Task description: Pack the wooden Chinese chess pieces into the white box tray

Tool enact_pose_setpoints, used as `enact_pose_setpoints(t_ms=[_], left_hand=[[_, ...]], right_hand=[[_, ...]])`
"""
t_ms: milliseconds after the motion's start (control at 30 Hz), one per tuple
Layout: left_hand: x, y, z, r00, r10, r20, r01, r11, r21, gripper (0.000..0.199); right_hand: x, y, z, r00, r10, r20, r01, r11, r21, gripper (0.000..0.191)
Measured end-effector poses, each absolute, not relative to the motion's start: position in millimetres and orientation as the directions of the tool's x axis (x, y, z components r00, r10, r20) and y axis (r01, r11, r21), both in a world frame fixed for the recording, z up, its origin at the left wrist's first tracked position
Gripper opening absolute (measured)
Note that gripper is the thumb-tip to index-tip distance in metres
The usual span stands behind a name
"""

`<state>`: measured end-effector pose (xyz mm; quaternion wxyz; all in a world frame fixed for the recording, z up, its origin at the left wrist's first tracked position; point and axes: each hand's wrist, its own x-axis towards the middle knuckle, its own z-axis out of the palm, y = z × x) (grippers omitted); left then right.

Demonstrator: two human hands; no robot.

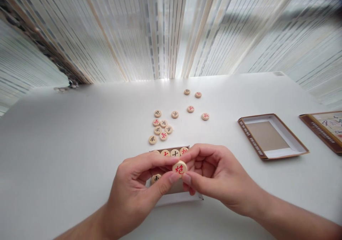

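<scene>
Between the fingertips of both hands is a round wooden Chinese chess piece [179, 169] with a red character facing up. My left hand [141, 183] pinches it from the left, thumb in front. From the right, my right hand [213, 172] grips the same piece with thumb and forefinger. Directly below is a shallow box [176, 198], partly covered by my hands. A row of pieces lies along its far side, among them a black-marked piece [175, 153] and a red-marked piece [165, 154]. Another black-marked piece [156, 178] shows at its left.
Beyond the box, several loose pieces lie on the white table [80, 143], including a clustered red piece [163, 136] and a farther one [205, 116]. An open brown-edged box tray [278, 154] and a printed box lid [324, 136] lie right. Striped curtains [171, 29] hang behind.
</scene>
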<state>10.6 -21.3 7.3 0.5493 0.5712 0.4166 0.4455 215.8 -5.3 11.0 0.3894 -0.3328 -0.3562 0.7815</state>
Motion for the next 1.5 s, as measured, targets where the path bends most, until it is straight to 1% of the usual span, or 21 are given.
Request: enact_pose_setpoints(t_ms=[100, 167, 267, 367, 500, 700, 967, 1100, 1267, 1333, 1400, 1500], left_hand=[[13.0, -21.3, 8.8, 0.195, 0.979, 0.062, 0.017, -0.067, 0.998, 0.025], [14.6, -20.9, 9.7, 0.157, 0.984, 0.078, 0.033, -0.084, 0.996, 0.024], [15.3, -20.5, 10.4, 0.127, 0.983, 0.133, 0.084, -0.144, 0.986, 0.024], [14.0, -21.8, 9.9, 0.135, 0.971, 0.199, 0.138, -0.218, 0.966, 0.029], [13.2, -23.7, 7.5, 0.136, 0.962, 0.238, 0.145, -0.257, 0.955, 0.033], [14.5, -22.9, 3.3, 0.118, 0.963, 0.244, 0.118, -0.257, 0.959, 0.036], [15.0, -21.7, 6.1, 0.123, 0.971, 0.206, 0.073, -0.216, 0.974, 0.035], [15.9, -20.9, 7.7, 0.115, 0.977, 0.178, 0.038, -0.184, 0.982, 0.031], [15.8, -21.4, 7.2, 0.106, 0.988, 0.109, -0.048, -0.104, 0.993, 0.029], [15.7, -21.5, 6.4, 0.115, 0.99, 0.077, -0.091, -0.067, 0.994, 0.03], [15.8, -21.0, 5.6, 0.12, 0.991, 0.059, -0.116, -0.044, 0.992, 0.031], [16.0, -19.0, 5.7, 0.122, 0.991, 0.05, -0.139, -0.033, 0.99, 0.031]], right_hand=[[216.5, -7.5, 8.5, -0.38, 0.906, -0.185, -0.28, -0.303, -0.911, 0.03], [216.2, -8.7, 6.6, -0.318, 0.941, -0.118, -0.209, -0.191, -0.959, 0.029], [215.0, -10.3, 4.3, -0.274, 0.962, 0.006, -0.13, -0.031, -0.991, 0.026], [215.5, -11.5, 2.7, -0.268, 0.957, 0.109, -0.063, 0.095, -0.993, 0.02], [218.9, -11.5, 0.7, -0.27, 0.948, 0.171, 0.013, 0.181, -0.983, 0.016], [220.2, -11.6, -1.1, -0.268, 0.941, 0.206, 0.044, 0.226, -0.973, 0.015], [218.2, -11.6, 0.4, -0.238, 0.952, 0.193, 0.002, 0.199, -0.98, 0.017], [217.8, -12.8, -0.5, -0.252, 0.958, 0.133, -0.054, 0.124, -0.991, 0.024], [217.9, -14.8, -0.9, -0.258, 0.956, 0.139, -0.12, 0.112, -0.987, 0.03], [217.9, -14.1, -0.1, -0.275, 0.957, 0.089, -0.16, 0.045, -0.986, 0.033], [217.8, -12.3, 1.3, -0.321, 0.947, -0.019, -0.216, -0.093, -0.972, 0.037], [218.2, -8.1, 3.9, -0.427, 0.889, -0.164, -0.302, -0.312, -0.901, 0.039]])
